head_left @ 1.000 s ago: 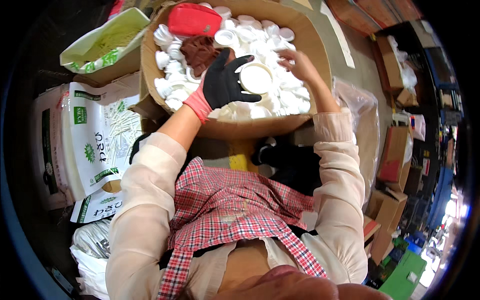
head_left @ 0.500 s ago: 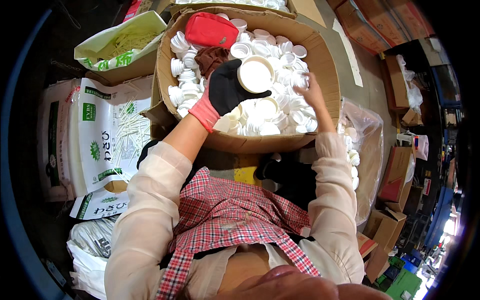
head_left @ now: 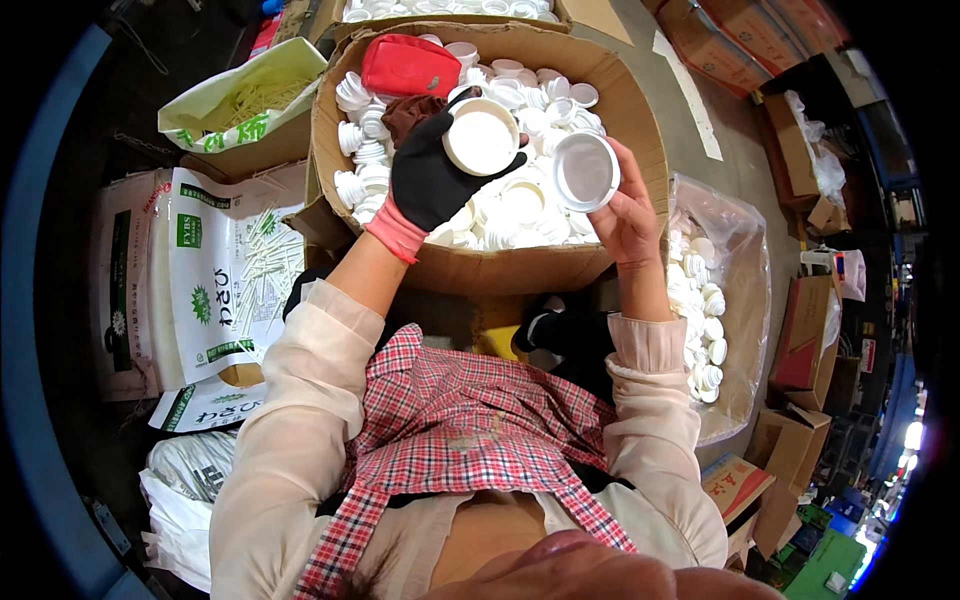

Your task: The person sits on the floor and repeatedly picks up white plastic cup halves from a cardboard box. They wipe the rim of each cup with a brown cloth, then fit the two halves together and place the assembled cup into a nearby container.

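Observation:
My left hand [head_left: 432,180], in a black glove with a pink cuff, grips a round cream-white cap [head_left: 481,137], its hollow side facing up. Bare, my right hand [head_left: 632,212] holds a white plastic cap [head_left: 585,172] by its rim between thumb and fingers, tilted so that the inside shows. Both hands are over a large cardboard box [head_left: 500,272] filled with loose white caps [head_left: 515,95]. A red pouch [head_left: 410,66] and a crumpled brown cloth [head_left: 408,116] lie on the caps at the box's far left.
To the right, a box lined with clear plastic [head_left: 738,290] holds more white caps. At left, thin white sticks [head_left: 268,265] lie on a printed white bag [head_left: 205,330]; another bag [head_left: 185,115] of sticks stands behind. Cardboard boxes [head_left: 790,450] line the right side.
My right hand has come up from the pile with a white cap and turned its inside into view. My left hand has shifted slightly left, still holding its cap.

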A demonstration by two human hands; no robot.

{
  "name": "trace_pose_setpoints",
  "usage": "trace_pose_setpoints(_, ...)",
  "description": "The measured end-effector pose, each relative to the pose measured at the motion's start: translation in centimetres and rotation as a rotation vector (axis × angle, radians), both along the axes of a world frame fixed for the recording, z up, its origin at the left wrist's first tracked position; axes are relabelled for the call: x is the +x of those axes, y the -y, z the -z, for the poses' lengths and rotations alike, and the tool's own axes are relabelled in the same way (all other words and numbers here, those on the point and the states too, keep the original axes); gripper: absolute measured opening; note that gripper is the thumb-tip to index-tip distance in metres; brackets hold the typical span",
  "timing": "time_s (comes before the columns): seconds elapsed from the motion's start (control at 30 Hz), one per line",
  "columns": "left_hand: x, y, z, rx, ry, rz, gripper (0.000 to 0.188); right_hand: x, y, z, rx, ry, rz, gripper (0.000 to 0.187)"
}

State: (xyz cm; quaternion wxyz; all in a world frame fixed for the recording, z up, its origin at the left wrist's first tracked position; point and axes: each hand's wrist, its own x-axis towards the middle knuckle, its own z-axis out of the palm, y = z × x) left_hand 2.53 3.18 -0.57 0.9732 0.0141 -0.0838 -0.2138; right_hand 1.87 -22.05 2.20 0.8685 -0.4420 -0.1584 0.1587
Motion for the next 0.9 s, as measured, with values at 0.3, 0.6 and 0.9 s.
trace_pose_setpoints(0.3, -0.2, 1.3, 0.1, 0.133, -0.086, -0.008, 0.068, -0.1, -0.4, 0.1, -0.180, 0.188, 0.136, 0.076)
trace_pose_setpoints(0.6, 1.2, -0.1, 3.0, 0.370, 0.277, 0.086, 0.073, -0.3, -0.8, -0.5, -0.121, 0.172, 0.161, 0.080)
trace_pose_setpoints(0.9, -0.9, 1.9, -0.9, 0.475, 0.346, -0.168, 0.056, -2.1, -3.3, -2.1, -0.560, 0.525, 0.365, 0.070)
